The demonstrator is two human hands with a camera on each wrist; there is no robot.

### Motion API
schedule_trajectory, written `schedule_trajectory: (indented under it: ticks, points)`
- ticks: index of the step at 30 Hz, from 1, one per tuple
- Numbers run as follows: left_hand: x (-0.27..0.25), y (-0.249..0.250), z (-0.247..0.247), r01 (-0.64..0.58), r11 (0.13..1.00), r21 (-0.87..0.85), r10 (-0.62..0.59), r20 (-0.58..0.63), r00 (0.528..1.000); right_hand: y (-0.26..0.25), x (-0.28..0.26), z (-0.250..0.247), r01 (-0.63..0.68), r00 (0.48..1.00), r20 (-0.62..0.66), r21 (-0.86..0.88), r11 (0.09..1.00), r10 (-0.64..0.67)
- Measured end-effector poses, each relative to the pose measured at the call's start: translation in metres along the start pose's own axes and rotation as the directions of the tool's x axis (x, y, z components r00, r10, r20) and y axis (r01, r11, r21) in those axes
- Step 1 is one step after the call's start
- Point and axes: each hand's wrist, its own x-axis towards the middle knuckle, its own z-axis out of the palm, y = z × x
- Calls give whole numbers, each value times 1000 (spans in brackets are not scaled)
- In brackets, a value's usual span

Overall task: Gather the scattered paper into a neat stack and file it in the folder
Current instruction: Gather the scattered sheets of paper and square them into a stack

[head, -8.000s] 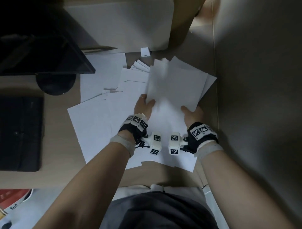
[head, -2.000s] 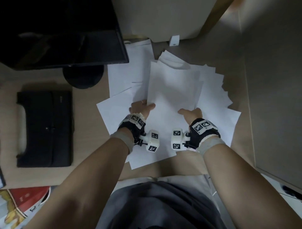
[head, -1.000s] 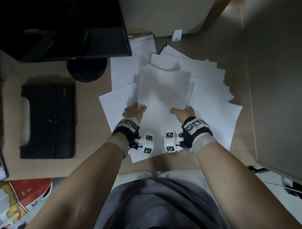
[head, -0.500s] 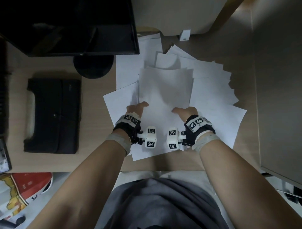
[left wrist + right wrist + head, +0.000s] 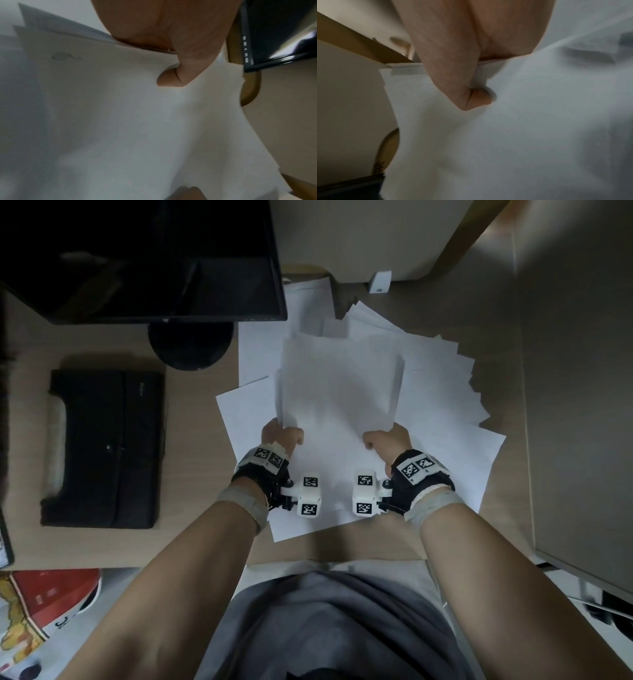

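Lying at the centre of the worktop, a fan of loose white sheets is spread beneath a raised paper stack. The stack is held tilted, its near corners gripped: the left hand at 9 o'clock, the right hand at 3 o'clock, thumbs curled over the top sheet. How far the fingers wrap under the paper cannot be told. A black folder, apparently closed, is placed at 9 o'clock, well apart. A dark monitor is set at 11 o'clock.
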Motion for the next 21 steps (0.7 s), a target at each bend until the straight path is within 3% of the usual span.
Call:
schedule_trajectory:
  ticks: [5, 9, 12, 14, 18, 21]
  points:
    - [-33, 47, -17, -268, 913, -306, 227, -163, 960, -51, -31, -14, 151, 986, -92, 188, 971, -136]
    - [-49, 94, -34, -445, 807, -389, 360, -272, 892, -88, -49, -34, 311, 949, -140, 273, 910, -282]
    - [-58, 106, -43, -539, 749, -385, 469, -267, 842, -95, -47, -46, 419, 908, -157, 279, 864, -390]
    - [-60, 97, -43, -568, 754, -329, 513, -244, 823, -90, -47, -46, 441, 897, -166, 267, 857, -409]
    - [-60, 71, -31, -521, 789, -326, 481, -200, 854, -73, -44, -40, 416, 909, -149, 266, 869, -390]
    - [-58, 67, -30, -536, 779, -327, 491, -214, 844, -68, -42, -43, 435, 900, -120, 271, 859, -419]
